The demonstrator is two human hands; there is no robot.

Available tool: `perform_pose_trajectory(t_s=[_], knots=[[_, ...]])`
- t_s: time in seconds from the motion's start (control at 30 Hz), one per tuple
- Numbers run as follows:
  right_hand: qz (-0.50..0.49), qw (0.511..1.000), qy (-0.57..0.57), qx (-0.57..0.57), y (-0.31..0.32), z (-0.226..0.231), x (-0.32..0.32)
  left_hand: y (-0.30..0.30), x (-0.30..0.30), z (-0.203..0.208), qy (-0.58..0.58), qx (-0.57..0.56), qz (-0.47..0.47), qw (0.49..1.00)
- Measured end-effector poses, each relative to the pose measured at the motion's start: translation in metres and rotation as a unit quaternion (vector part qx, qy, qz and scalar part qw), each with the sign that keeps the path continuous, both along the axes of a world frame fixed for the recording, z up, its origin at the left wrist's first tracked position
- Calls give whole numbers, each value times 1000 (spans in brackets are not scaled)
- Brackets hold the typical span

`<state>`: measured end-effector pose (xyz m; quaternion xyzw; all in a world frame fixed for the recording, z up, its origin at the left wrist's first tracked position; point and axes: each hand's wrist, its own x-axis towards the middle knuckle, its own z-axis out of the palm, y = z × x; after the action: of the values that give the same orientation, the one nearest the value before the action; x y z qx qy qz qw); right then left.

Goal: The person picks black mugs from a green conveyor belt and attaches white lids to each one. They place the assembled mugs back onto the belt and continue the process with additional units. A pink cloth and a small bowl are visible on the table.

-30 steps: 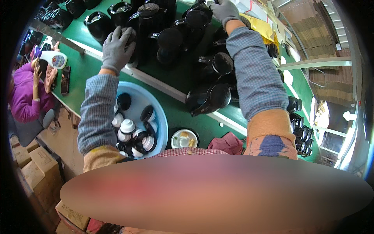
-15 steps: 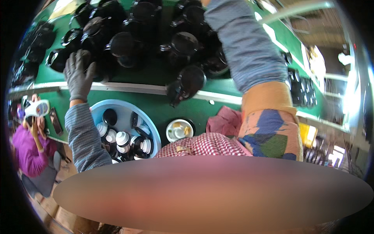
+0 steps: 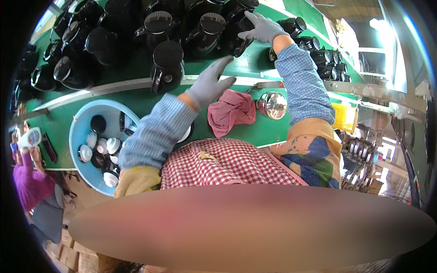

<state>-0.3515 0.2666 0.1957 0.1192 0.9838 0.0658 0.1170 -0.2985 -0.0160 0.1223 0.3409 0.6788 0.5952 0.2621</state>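
My left hand (image 3: 210, 85), in a grey glove, reaches over the metal rail with its fingers stretched out and apart. Left of it, a glossy black jug (image 3: 167, 59) with a handle stands at the rail. My right hand (image 3: 264, 30), also gloved, is farther off among the jugs. Its thumb and fingers are spread beside another black jug (image 3: 232, 40); whether they touch it, I cannot tell. Below my left forearm, a round white piece (image 3: 185, 133) is mostly hidden. A crumpled pink cloth (image 3: 231, 111) lies near my apron, beside a shiny round metallic object (image 3: 273, 105).
A light blue basin (image 3: 78, 150) with black and white lid-like pieces stands on the left. Several black jugs (image 3: 102, 43) crowd the green table behind the rail (image 3: 123, 86). A person in purple (image 3: 34, 179) sits far left. A yellow crate (image 3: 345, 117) is at the right.
My left hand has left the jugs at the far left and moved right. My right hand has come back into view. The scene has shifted left, uncovering the shiny round object.
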Motion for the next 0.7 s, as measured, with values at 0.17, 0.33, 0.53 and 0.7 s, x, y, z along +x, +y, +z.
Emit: perform_pose_trajectory(t_s=[0.17, 0.33, 0.53, 0.7], knots=[[7, 999, -35, -8, 11, -4, -1, 113, -3, -79, 94, -70, 154, 981], [97, 985, 0, -145, 29, 4, 5, 153, -12, -94, 21, -129, 120, 984], [140, 967, -26, -210, 42, 3, 0, 177, -28, -150, 33, -38, 124, 991], [192, 962, -41, -189, 51, -3, 2, 166, -27, -129, 27, -110, 88, 990]])
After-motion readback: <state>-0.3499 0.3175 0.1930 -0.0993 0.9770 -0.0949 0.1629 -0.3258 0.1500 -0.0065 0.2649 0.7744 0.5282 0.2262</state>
